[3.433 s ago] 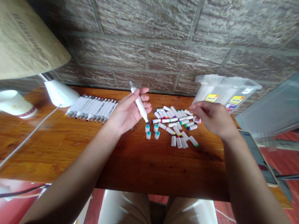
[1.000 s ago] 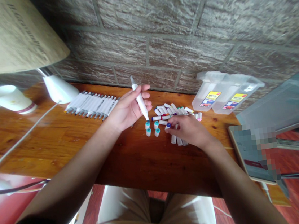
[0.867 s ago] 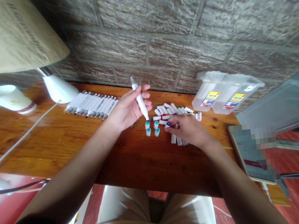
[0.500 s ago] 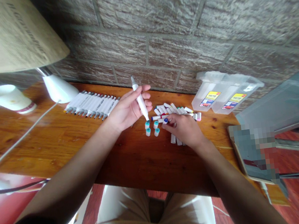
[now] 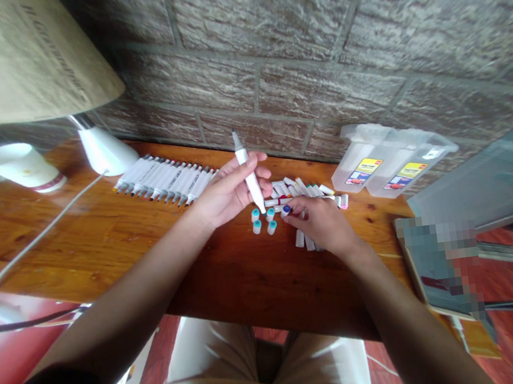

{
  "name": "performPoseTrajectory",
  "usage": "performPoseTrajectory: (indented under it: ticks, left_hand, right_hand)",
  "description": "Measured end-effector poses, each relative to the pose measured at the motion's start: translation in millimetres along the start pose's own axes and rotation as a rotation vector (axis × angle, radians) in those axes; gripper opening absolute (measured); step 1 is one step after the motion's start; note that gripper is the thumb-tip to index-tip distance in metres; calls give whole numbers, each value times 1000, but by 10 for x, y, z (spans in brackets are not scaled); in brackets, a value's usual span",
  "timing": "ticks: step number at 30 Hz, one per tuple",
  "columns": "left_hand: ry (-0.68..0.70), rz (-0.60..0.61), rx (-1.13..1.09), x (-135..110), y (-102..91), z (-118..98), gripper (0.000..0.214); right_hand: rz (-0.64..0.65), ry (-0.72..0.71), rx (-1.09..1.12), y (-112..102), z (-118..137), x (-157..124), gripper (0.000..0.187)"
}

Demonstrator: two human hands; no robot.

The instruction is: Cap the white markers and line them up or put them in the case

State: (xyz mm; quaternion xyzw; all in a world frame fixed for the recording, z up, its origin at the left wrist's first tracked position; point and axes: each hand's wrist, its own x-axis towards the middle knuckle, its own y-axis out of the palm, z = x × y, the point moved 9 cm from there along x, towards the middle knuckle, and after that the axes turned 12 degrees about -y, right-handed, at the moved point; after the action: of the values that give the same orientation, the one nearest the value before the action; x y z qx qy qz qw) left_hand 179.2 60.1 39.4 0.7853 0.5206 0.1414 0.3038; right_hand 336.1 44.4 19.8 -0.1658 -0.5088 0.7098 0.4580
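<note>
And the left hand (image 5: 228, 193) gripped a marker (image 5: 251, 180), still uncapped, the right hand (image 5: 325, 219) pinched a blue cap (image 5: 285, 210), four teal caps (image 5: 271, 227) stood apart, and loose caps (image 5: 301, 184) lay heaped!

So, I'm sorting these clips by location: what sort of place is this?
Probably a personal workspace, perhaps at home: a wooden desk by a stone-block wall, bearing a table lamp and a row of markers.
</note>
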Motion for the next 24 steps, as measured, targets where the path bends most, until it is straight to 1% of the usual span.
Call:
performPoseTrajectory:
  ticks: [3, 6, 9, 11, 14, 16, 17, 20, 24]
  left_hand:
    - [21, 16, 1, 0, 3, 7, 17]
    - [30, 1, -5, 11, -23, 17, 20]
    - [26, -19, -5, 24, -46, 26, 19]
    - [23, -28, -2, 29, -57, 24, 17]
    - [24, -33, -2, 29, -61, 6, 15]
    - [18, -34, 3, 25, -53, -2, 17]
    - [10, -40, 9, 23, -51, -1, 18]
    - [-20, -64, 27, 14, -44, 11, 22]
    - [-38, -61, 40, 13, -28, 30, 21]
  right_hand:
    - [-1, 1, -6, 9, -4, -4, 8]
    - [-1, 4, 8, -3, -15, -7, 10]
    - [-20, 17, 87, -78, -54, -16, 15]
    - [-41, 10, 171, -149, -68, -24, 14]
    - [-42, -78, 337, -182, 20, -23, 15]
    - [-11, -153, 398, -128, 132, -23, 17]
    - [11, -186, 395, -84, 191, -24, 18]
    - [50, -249, 294, 46, 325, -30, 23]
    - [37, -271, 234, 81, 380, -36, 15]
